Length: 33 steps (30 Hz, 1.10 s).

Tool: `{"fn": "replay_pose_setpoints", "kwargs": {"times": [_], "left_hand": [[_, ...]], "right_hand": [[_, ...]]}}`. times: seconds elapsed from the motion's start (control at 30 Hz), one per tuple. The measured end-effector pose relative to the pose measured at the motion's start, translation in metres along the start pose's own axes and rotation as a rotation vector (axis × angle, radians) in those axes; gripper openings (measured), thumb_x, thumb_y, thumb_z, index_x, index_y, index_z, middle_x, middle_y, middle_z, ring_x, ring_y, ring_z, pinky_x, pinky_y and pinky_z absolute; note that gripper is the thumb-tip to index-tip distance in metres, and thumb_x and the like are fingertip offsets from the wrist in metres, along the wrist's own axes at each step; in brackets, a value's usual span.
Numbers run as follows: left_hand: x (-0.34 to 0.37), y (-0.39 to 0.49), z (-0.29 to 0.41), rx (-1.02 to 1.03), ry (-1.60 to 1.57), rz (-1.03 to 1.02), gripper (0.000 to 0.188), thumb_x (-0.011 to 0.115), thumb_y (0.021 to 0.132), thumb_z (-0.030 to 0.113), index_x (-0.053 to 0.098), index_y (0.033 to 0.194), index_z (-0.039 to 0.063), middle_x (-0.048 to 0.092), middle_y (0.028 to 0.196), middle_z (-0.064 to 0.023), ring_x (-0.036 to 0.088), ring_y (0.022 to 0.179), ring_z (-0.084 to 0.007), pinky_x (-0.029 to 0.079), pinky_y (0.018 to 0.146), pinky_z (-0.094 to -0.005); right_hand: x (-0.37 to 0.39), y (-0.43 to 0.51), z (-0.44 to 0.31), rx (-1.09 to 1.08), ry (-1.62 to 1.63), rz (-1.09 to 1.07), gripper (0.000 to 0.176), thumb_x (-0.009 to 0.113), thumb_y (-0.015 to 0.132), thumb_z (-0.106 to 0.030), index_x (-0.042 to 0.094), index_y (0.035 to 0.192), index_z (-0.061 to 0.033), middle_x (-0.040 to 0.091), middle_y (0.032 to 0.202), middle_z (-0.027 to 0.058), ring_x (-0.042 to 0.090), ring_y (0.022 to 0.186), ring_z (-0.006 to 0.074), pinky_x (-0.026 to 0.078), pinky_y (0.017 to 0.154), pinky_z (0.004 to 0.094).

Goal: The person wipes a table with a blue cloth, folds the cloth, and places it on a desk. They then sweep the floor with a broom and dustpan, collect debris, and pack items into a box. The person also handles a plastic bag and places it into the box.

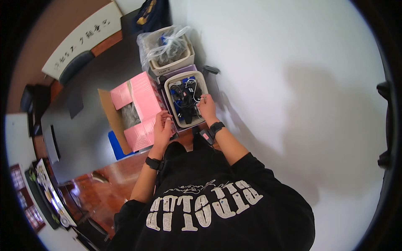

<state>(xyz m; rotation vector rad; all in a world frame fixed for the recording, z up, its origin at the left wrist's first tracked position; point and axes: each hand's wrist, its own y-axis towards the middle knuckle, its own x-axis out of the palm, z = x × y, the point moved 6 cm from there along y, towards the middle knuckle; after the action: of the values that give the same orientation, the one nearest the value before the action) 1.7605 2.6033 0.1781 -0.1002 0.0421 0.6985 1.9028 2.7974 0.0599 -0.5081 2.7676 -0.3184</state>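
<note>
My right hand [207, 108] is at the right rim of a beige plastic basket [204, 80], its fingertips pinched on a white cable [196, 86] that loops over the contents. Inside the basket lie tangled black cables [187, 99], dark adapters and some blue pieces. My left hand [163, 124] hovers between the basket and a pink cardboard box [144, 100], its fingers loosely bent with nothing visible in them; whether it touches the box I cannot tell. The box has a raised flap and clear plastic wrapping [130, 115] shows through its opening.
Behind the basket stands a second beige basket [188, 56] lined with a clear plastic bag. A white wall [267, 78] rises close on the right. The dark table [94, 94] carries a blue flat item [116, 147] beside the box. A black device [206, 137] hangs near my right wrist.
</note>
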Motion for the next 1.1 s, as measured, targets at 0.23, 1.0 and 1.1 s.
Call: {"fn": "replay_pose_setpoints", "kwargs": {"times": [0.23, 1.0, 1.1], "left_hand": [[-0.056, -0.046, -0.008, -0.036, 0.009, 0.441, 0.026, 0.049, 0.095, 0.005, 0.049, 0.121, 0.001, 0.059, 0.105, -0.0079, 0.058, 0.087, -0.0134, 0.048, 0.077, -0.0265], [-0.173, -0.246, -0.050, -0.131, -0.228, 0.776, 0.017, 0.051, 0.095, 0.013, 0.057, 0.108, 0.004, 0.064, 0.086, -0.0050, 0.061, 0.076, -0.0118, 0.051, 0.068, -0.0275], [-0.195, -0.309, -0.059, -0.094, -0.300, 0.861, 0.016, 0.051, 0.097, 0.014, 0.058, 0.107, 0.003, 0.064, 0.087, -0.0052, 0.061, 0.079, -0.0123, 0.052, 0.069, -0.0271]], "right_hand": [[0.023, 0.029, 0.046, 0.278, 0.101, -0.252, 0.015, 0.056, 0.093, -0.012, 0.051, 0.102, -0.0013, 0.063, 0.071, 0.0103, 0.062, 0.054, 0.0174, 0.049, 0.047, 0.0302], [0.056, -0.077, -0.106, 0.018, 0.188, -0.408, 0.018, 0.056, 0.091, -0.027, 0.056, 0.102, -0.0138, 0.054, 0.080, -0.0029, 0.051, 0.065, 0.0082, 0.037, 0.053, 0.0213], [0.088, -0.131, -0.127, 0.155, 0.301, -0.528, 0.015, 0.056, 0.090, -0.028, 0.055, 0.087, -0.0134, 0.053, 0.073, -0.0032, 0.050, 0.063, 0.0096, 0.037, 0.053, 0.0243]]}}
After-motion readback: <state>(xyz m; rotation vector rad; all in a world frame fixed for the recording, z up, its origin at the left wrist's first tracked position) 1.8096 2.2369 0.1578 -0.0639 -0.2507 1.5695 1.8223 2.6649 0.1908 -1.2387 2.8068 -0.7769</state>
